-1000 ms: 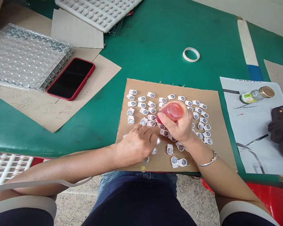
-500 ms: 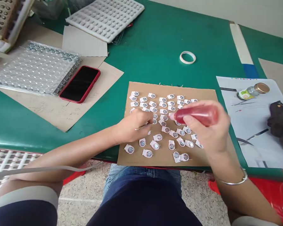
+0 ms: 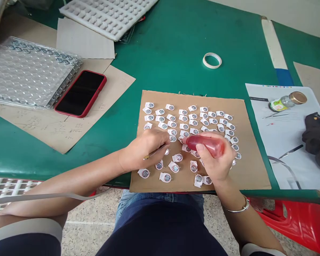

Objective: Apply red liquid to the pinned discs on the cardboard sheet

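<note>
My left hand [image 3: 146,149] is closed round a thin metal tool [image 3: 156,151], whose brass-coloured end sticks out towards me; its tip is hard to see by the fingers. My right hand [image 3: 217,154] grips a red squeeze bottle [image 3: 205,144], tilted with its nozzle pointing left and down. That nozzle is close to the small round silvery parts on white tabs, such as the part [image 3: 172,138] between my two hands. Many of these parts lie in loose rows on a brown cardboard sheet [image 3: 245,174]. Some are hidden under my hands.
A red-cased phone [image 3: 81,93] and a clear plastic tray [image 3: 32,74] lie at left. Behind them is a white tray [image 3: 106,17]. A tape roll [image 3: 212,60] sits at the back. At right, a small glass jar [image 3: 288,102] and a black lump [image 3: 317,140] rest on printed paper [image 3: 258,121].
My right hand has moved left and slightly down with the red bottle, bringing its nozzle nearer my left hand. My left hand has shifted slightly left. The view has moved a little.
</note>
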Demonstrator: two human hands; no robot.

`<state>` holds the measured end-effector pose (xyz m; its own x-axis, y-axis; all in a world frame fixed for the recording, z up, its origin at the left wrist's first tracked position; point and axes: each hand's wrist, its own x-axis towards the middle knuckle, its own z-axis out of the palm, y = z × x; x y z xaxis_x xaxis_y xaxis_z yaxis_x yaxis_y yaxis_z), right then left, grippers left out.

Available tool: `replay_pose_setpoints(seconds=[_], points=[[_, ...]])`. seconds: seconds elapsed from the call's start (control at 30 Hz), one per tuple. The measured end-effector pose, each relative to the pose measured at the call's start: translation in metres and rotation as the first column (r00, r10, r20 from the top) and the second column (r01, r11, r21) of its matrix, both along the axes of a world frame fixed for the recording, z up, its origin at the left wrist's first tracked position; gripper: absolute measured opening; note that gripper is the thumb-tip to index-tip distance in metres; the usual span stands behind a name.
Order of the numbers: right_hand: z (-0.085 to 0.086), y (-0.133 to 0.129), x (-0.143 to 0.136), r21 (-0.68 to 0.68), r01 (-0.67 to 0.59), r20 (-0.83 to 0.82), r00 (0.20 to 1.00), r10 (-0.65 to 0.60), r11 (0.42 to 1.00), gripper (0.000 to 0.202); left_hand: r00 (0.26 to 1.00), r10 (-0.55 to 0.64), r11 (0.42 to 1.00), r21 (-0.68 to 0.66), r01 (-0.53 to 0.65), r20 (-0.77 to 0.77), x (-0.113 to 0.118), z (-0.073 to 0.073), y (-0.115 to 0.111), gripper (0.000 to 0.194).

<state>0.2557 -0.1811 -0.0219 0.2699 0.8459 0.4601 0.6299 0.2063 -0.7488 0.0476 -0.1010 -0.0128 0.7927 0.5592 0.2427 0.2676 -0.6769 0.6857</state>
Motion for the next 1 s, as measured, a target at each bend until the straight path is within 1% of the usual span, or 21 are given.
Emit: replay_pose_setpoints(seconds=[0.07,0.23,0.47,0.6,0.73,1.0], points=[[-0.0011,0.0003,-0.0002,-0.008,0.002,0.004,1.000,-0.002,1.000,0.024,1.000,-0.007,1.000,0.003,0.007,-0.004,-0.0007,-0.0012,-0.0007,0.010],[-0.0022,0.0008,-0.0004,-0.017,-0.008,0.002,1.000,0.008,1.000,0.025,1.000,0.017,1.000,0.010,-0.017,-0.010,-0.0010,-0.0035,-0.0019,0.011],[-0.0035,0.0013,-0.0008,-0.015,-0.011,0.023,1.000,0.012,1.000,0.025,1.000,0.020,0.999,0.031,-0.020,0.012,0.0003,-0.0020,-0.0018,0.013],[-0.0027,0.0010,-0.0009,-0.010,-0.037,0.044,0.998,0.038,0.999,0.026,1.000,0.013,1.000,0.027,-0.013,0.009,-0.0002,-0.0039,-0.0018,0.011],[-0.0004,0.0003,-0.0011,0.008,-0.064,0.078,0.995,0.064,0.998,0.027,1.000,0.031,0.999,0.023,-0.031,0.002,-0.0004,-0.0048,-0.0022,0.010],[0.0008,-0.0008,-0.0019,0.038,-0.108,0.072,0.992,0.105,0.993,0.028,0.999,0.037,0.999,0.025,-0.037,-0.016,0.0002,-0.0043,-0.0027,0.009]])
